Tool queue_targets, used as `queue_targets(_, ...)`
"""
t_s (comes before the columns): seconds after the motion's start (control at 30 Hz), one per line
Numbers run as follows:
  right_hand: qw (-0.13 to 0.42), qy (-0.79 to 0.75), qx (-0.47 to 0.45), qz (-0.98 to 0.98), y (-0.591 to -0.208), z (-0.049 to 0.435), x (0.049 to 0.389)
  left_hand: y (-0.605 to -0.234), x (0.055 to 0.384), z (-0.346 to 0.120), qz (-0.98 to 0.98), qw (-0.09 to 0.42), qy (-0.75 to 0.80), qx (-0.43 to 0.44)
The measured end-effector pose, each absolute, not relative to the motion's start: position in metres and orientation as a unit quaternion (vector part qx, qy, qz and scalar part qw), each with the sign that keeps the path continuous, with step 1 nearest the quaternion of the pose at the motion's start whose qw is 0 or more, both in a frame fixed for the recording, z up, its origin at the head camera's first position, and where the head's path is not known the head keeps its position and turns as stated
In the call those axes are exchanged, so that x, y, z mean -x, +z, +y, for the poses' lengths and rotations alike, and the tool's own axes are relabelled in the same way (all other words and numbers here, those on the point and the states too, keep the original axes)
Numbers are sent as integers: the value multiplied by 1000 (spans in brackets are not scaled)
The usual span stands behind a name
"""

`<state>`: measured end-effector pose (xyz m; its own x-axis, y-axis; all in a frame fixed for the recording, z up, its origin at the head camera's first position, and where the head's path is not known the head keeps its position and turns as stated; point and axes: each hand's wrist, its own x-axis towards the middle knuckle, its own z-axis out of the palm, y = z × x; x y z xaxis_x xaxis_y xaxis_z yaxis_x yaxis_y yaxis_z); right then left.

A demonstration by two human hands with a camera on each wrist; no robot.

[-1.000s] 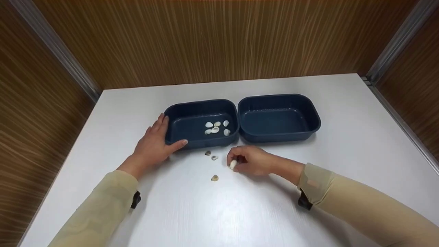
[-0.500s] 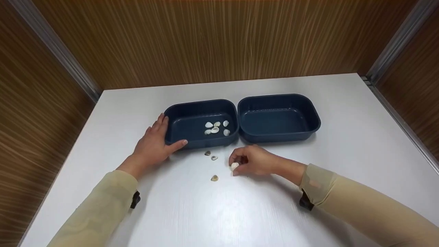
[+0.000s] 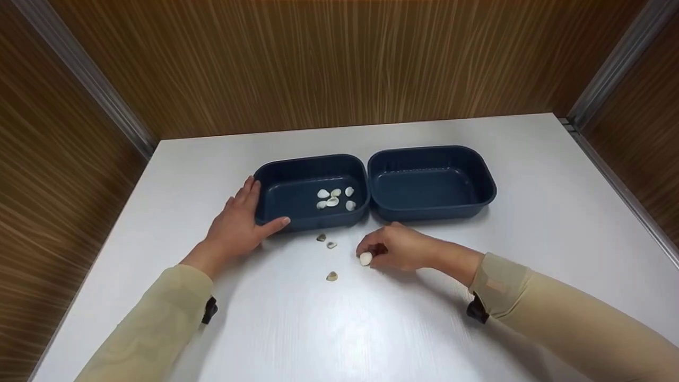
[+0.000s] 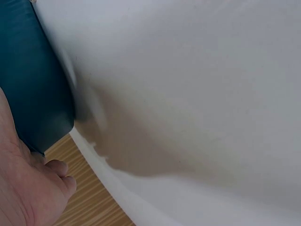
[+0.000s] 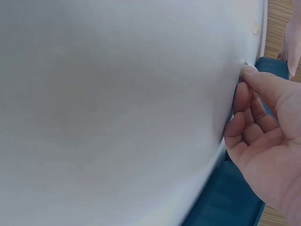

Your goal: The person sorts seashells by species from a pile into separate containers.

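Observation:
In the head view my left hand (image 3: pixel 233 225) rests against the left end of a dark blue rectangular box (image 3: pixel 289 222), fingers along its outer wall and thumb at the front rim. Inside that box lie several pale seashells (image 3: pixel 332 201), grouped toward its right side. My right hand (image 3: pixel 406 248) pinches a white seashell (image 3: pixel 366 258) between thumb and fingers, low over the table in front of the boxes. Left of it, three small brownish and grey shells lie on the table: one shell (image 3: pixel 321 237) near the box, another (image 3: pixel 331 245), and a third shell (image 3: pixel 332 276) closer to me.
A second dark blue box (image 3: pixel 432 213) stands right beside the first, with no shells seen in it. Both are on a white table (image 3: pixel 318 339). Wood-grain panels (image 3: pixel 339 63) rise behind and at both sides.
My right hand has shifted slightly to the right, and the white seashell has turned so its broad face shows. The left hand, boxes and other shells stay where they were.

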<state>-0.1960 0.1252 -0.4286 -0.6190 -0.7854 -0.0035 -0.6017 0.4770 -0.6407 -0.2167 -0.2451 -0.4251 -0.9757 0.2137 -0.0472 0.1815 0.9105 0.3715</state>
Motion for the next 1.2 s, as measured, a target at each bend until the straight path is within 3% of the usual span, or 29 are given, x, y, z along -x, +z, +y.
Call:
queue_targets(0.37, 119, -341, 419, 833, -410, 123, 196, -426, 216, -246, 977, 41, 182, -101)
queue_targets(0.7, 50, -402, 404, 820, -367, 101, 217, -424, 215, -245, 976, 41, 190, -100)
queue_targets(1.2, 60, -443, 309, 839, -364, 51, 260, -425, 215, -243, 975, 46, 192, -104)
